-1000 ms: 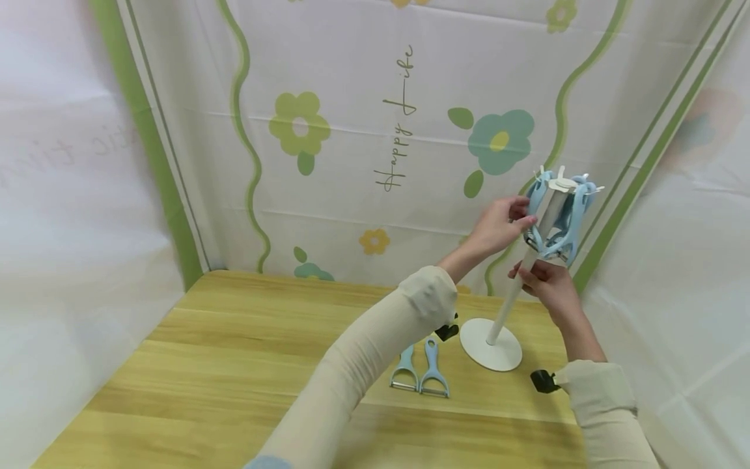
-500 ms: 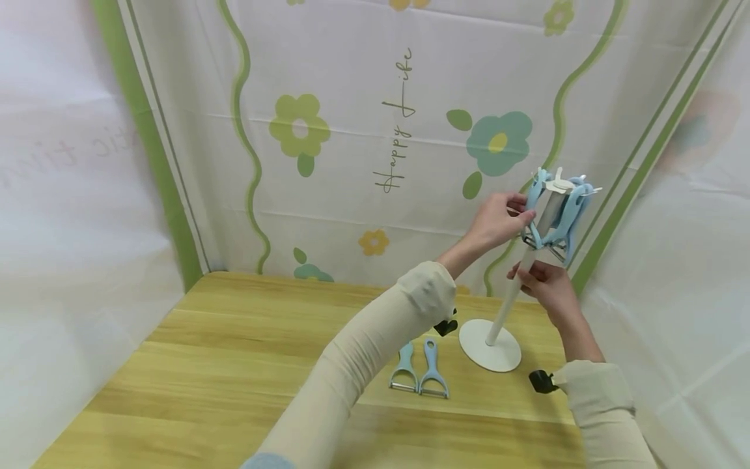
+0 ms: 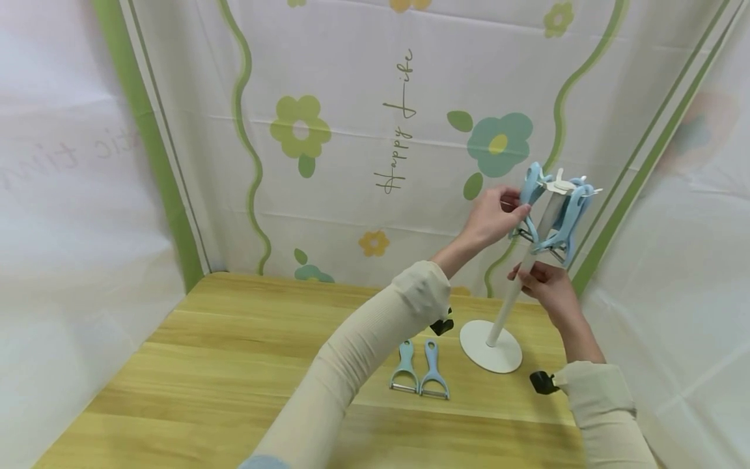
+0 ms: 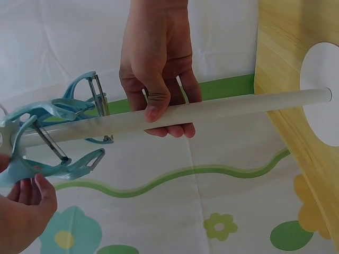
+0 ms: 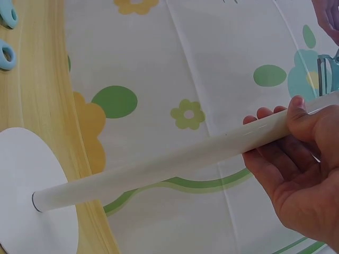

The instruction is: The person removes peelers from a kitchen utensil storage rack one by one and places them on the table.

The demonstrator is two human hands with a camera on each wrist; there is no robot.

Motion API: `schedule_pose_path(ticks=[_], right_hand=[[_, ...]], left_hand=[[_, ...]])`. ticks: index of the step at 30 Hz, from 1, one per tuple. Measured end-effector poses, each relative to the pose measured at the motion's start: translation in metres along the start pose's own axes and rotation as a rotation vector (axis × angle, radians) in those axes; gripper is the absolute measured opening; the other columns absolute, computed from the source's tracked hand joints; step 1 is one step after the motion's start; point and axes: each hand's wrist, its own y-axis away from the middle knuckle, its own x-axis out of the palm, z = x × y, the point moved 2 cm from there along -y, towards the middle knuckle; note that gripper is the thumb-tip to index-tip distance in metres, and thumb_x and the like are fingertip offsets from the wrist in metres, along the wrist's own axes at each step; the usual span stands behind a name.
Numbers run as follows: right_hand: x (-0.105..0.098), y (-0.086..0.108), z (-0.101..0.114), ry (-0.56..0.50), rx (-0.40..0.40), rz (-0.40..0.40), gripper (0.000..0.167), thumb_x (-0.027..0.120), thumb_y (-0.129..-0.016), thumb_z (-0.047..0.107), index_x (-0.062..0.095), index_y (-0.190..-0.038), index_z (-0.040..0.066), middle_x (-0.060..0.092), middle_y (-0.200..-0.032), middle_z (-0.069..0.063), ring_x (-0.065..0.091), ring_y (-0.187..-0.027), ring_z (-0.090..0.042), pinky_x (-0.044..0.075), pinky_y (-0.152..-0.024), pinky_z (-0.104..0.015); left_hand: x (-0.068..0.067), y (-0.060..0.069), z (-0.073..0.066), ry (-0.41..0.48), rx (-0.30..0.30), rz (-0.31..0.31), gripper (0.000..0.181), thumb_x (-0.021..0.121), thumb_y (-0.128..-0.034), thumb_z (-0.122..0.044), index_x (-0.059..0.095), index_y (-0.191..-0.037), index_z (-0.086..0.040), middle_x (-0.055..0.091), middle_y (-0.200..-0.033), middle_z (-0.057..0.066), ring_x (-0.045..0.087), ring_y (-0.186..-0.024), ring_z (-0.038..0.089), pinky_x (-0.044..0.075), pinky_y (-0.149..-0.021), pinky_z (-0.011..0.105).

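**One Pinch, One Grip**

A wooden table holds a white stand. The right hand has its thumb and fingers round the stand. Near its top, the left hand pinches a blue peeler. Other peelers hang there; two loose peelers lie on the table.

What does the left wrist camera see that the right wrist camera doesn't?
Only the left wrist view: how the left hand pinches a blue peeler, and most of the peeler bunch around the pole.

Only the right wrist view: the ends of two peeler handles lying on the table.

Both: the right hand gripping the pole, the white base, the table and the flowery cloth. Bits of the left hand and a peeler reach the right wrist view's edge too.
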Motion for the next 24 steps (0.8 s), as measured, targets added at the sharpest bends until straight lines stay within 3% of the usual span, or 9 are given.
schedule_pose_path(ticks=[10,17,20,24], right_hand=[[0.0,0.001,0.002,0.02,-0.019,0.003,0.04,0.055,-0.103,0.021,0.056,-0.122,-0.013,0.069,-0.092,0.021,0.063,-0.094,0.01,0.051,-0.08,-0.007],[0.0,0.002,0.001,-0.001,-0.02,0.006,0.04,0.055,-0.103,0.022,0.056,-0.122,-0.013,0.07,-0.092,0.021,0.064,-0.094,0.009,0.052,-0.081,-0.008],[0.001,0.002,0.0,-0.012,-0.013,0.003,0.04,0.055,-0.103,0.02,0.055,-0.123,-0.014,0.07,-0.091,0.021,0.064,-0.093,0.01,0.053,-0.08,-0.008],[0.001,0.001,-0.002,0.001,-0.015,0.0,0.04,0.055,-0.103,0.019,0.055,-0.124,-0.015,0.07,-0.092,0.022,0.063,-0.093,0.011,0.053,-0.079,-0.009]], left_hand=[[-0.014,0.013,0.014,0.055,0.022,0.015,0.027,0.069,-0.0942,-0.017,0.064,-0.117,-0.003,0.073,-0.105,0.009,0.066,-0.086,0.006,0.05,-0.069,0.011],[-0.02,0.022,0.032,0.115,0.025,0.095,0.027,0.071,-0.092,-0.009,0.063,-0.114,0.004,0.072,-0.097,0.017,0.062,-0.074,0.006,0.05,-0.062,0.013],[-0.02,0.026,0.037,0.113,0.031,0.137,0.024,0.072,-0.0907,-0.007,0.064,-0.11,0.005,0.073,-0.095,0.018,0.063,-0.073,0.007,0.05,-0.062,0.014],[-0.021,0.035,0.043,0.088,0.038,0.15,0.021,0.073,-0.09,-0.008,0.064,-0.104,0.004,0.073,-0.092,0.018,0.064,-0.073,0.011,0.049,-0.062,0.014]])
